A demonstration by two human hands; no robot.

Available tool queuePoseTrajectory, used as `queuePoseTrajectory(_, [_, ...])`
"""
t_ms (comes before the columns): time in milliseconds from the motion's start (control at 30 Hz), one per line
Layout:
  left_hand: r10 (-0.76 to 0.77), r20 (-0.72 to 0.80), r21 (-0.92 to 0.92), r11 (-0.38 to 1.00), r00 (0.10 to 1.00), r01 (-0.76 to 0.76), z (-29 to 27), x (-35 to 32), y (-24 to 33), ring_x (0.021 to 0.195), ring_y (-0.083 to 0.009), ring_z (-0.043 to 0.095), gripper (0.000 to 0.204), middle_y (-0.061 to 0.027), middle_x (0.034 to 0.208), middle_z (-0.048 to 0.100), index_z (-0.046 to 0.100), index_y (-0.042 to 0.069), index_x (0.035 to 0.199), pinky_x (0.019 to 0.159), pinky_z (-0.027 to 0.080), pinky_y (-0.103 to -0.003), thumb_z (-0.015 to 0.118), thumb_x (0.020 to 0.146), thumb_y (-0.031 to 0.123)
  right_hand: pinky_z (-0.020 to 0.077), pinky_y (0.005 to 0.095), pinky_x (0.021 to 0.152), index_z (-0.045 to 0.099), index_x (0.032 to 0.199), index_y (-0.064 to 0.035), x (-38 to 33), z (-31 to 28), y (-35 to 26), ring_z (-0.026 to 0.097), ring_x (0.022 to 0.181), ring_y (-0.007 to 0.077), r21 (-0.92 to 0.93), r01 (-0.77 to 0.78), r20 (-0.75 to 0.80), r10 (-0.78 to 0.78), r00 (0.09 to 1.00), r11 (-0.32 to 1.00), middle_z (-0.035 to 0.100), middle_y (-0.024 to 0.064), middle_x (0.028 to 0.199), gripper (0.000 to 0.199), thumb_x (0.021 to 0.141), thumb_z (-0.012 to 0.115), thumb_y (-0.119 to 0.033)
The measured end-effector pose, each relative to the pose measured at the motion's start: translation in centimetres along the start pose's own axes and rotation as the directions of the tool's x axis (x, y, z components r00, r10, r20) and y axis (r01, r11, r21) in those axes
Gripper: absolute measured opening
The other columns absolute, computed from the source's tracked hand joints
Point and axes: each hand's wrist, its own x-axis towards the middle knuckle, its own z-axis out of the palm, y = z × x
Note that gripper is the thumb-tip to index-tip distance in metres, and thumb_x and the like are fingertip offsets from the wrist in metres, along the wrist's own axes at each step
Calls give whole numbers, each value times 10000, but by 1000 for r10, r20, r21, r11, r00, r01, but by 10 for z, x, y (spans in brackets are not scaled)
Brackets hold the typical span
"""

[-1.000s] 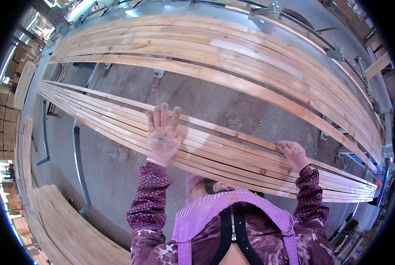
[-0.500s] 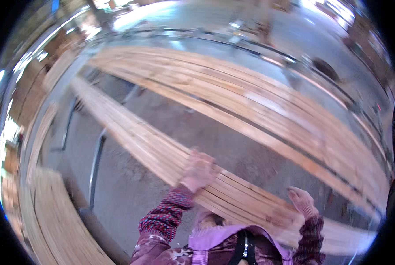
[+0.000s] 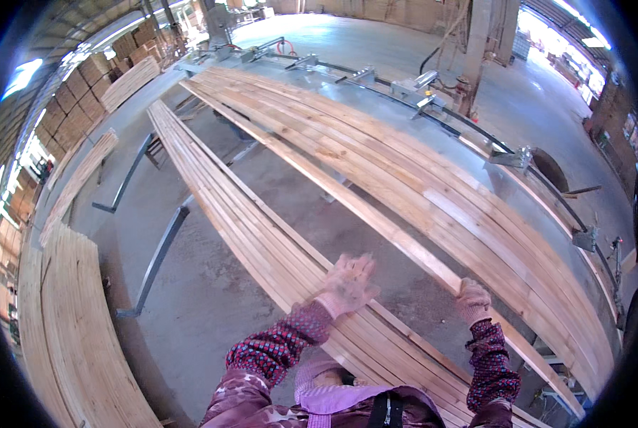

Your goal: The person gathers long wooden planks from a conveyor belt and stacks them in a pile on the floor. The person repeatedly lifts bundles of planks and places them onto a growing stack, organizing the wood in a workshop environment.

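Observation:
My right hand (image 3: 472, 300) is closed around a long narrow wooden strip (image 3: 404, 242), its fingers wrapped over the near part. The strip runs from the far left to the lower right, beside a broad row of boards (image 3: 376, 153) with a gap between them. My left hand (image 3: 348, 285), fingers spread and slightly blurred, is over a long bundle of narrow wooden strips (image 3: 262, 246) that crosses in front of me. It holds nothing; whether its palm touches the wood I cannot tell.
Metal clamps on a rail (image 3: 422, 100) line the far side of the boards. Bent metal bars (image 3: 155, 260) stand out on the left above the concrete floor (image 3: 212, 285). Another stack of boards (image 3: 87, 324) is at the lower left, with wood piles (image 3: 76, 103) behind. A post (image 3: 474, 60) rises beyond.
My right hand has moved outward from above the bundle and taken hold of the strip. The gap between strip and boards looks wider. My left fingers have spread. The view has shifted.

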Motion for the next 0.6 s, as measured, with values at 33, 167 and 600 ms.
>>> queuePoseTrajectory(33, [73,-131,86,994,989,-62,-4,18,9,1219,-299,531,558,-108,1252,603,594,113,1232,1143,277,-493,648,794,455,547,439,798,625,1065,-45,-9,-17,-2,658,1055,317,53,20,136,-27,990,998,691,155,1026,336,840,641,-295])
queuePoseTrajectory(167, [241,50,392,888,969,-241,-14,72,3,1325,-296,458,752,-82,1386,523,526,151,1362,1113,309,-470,701,763,569,512,414,929,671,1111,-1,-42,-97,-14,610,1178,328,326,114,507,-276,817,938,669,252,1118,448,838,662,-357])
queuePoseTrajectory(600, [350,39,183,918,936,-351,25,105,-17,1209,-313,568,661,-92,1259,612,642,142,1162,1027,422,-496,727,698,604,514,444,845,627,1200,1,86,-5,17,631,979,334,-158,122,-125,-143,982,980,639,145,1001,491,880,662,-370])
